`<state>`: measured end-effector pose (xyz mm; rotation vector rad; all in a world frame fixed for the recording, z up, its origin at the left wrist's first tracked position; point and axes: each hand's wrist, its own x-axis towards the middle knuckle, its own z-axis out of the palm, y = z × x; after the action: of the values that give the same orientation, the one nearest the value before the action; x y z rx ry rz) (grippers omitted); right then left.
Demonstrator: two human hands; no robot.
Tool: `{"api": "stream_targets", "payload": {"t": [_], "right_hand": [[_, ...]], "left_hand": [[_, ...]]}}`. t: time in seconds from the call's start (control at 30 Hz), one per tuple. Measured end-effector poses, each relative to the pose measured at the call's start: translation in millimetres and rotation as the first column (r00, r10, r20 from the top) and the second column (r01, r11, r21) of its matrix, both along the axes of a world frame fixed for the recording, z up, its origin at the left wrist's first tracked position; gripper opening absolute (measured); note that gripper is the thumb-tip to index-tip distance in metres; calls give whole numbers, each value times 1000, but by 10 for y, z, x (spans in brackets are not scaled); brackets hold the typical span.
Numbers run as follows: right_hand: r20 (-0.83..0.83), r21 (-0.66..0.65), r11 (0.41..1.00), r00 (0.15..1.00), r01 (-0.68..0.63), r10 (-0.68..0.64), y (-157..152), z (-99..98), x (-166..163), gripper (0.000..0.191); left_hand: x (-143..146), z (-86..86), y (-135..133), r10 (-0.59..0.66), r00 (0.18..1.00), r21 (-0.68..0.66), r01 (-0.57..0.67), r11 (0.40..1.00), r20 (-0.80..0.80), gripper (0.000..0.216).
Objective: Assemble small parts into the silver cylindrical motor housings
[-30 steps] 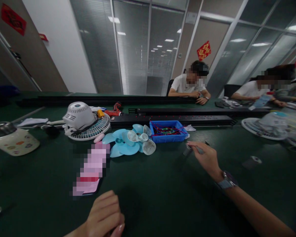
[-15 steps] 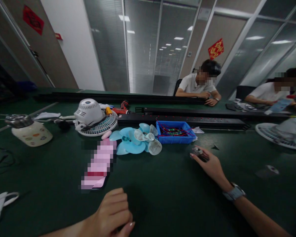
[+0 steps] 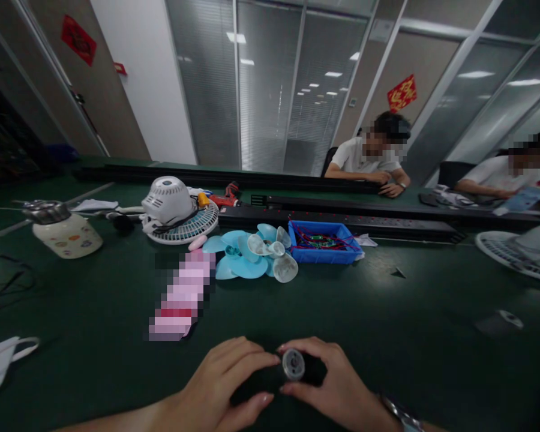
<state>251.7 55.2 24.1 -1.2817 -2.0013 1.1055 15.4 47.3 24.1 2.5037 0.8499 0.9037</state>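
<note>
Both my hands meet at the near edge of the dark green table. My right hand pinches a small dark cylindrical part with a round silver end, a little motor by its look. My left hand curls round the same part from the left, its fingertips touching it. Further back lie light blue and clear fan blades and a blue tray of red wires.
A white fan motor on its grille and a red drill sit at back left, a lidded jar at left, a face mask near left, another grille at right. Two other people sit across the table.
My right hand picked the small part up from mid-table and drew it back to me. My left hand opened and came onto it from the left.
</note>
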Motion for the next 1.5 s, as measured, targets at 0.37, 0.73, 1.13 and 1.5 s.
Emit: {"api": "stream_targets", "payload": {"t": [0.37, 0.73, 1.13, 1.5], "right_hand": [[-17, 20, 1000, 1000, 4, -3, 42, -201, 35, 44], [-8, 15, 999, 999, -34, 34, 53, -15, 28, 43], [-98, 334, 862, 923, 382, -372, 526, -82, 601, 38], [-76, 593, 537, 706, 600, -704, 1012, -343, 1357, 59]], "left_hand": [[457, 123, 215, 95, 957, -316, -4, 949, 275, 8], [-35, -89, 284, 252, 966, -172, -238, 956, 61, 14], [-60, -127, 315, 256, 965, -323, -258, 910, -50, 23], [-67, -111, 298, 339, 937, -427, -273, 862, 85, 40]]}}
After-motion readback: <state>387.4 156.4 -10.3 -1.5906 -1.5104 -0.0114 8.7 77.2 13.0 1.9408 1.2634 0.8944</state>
